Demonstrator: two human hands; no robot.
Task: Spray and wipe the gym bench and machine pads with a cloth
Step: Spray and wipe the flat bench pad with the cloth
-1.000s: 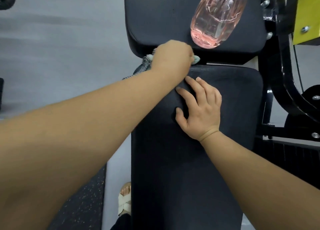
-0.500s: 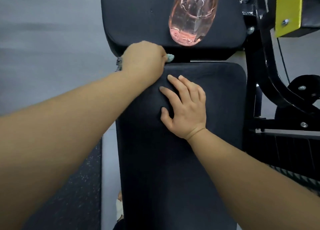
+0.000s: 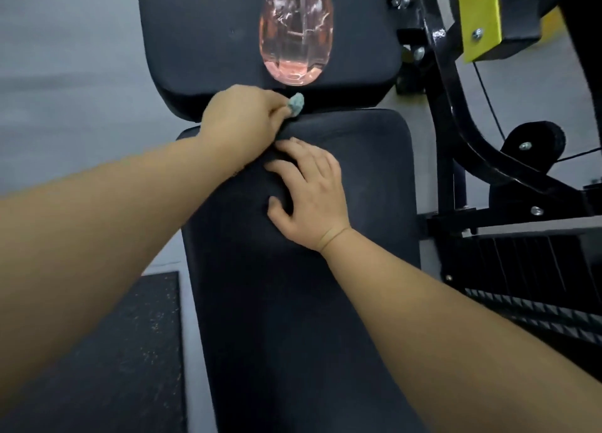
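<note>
1. Left hand (image 3: 241,120), in the head view, is curled into a fist around the cloth (image 3: 295,104). Only a small pale green tuft pokes out past the knuckles, and the rest is hidden in the palm. Bunched like this, the cloth probably makes a firm wad that can be pushed into a narrow place.
2. The fist sits at the far edge of the bench's long pad (image 3: 325,335), left of centre. It is over the dark gap between this pad and the far pad (image 3: 202,41). The step in hand looks like wiping the seam where the two pads meet, a strip a flat cloth would skip.
3. The right hand (image 3: 309,198) lies palm down on the long pad just behind the fist. Its fingers are spread and fairly straight and hold nothing, and the fingertips are close to the left wrist. It reads as a brace that steadies the person while leaning forward.
4. The spray bottle (image 3: 296,38), pink and clear, rests on the far pad with its base toward that pad's near edge, just beyond the cloth. It seems parked within reach so both hands stay free.
5. A black machine frame (image 3: 456,123) with a yellow plate (image 3: 479,15) stands off the bench's right edge. A speckled floor mat (image 3: 114,351) lies below its left edge.
</note>
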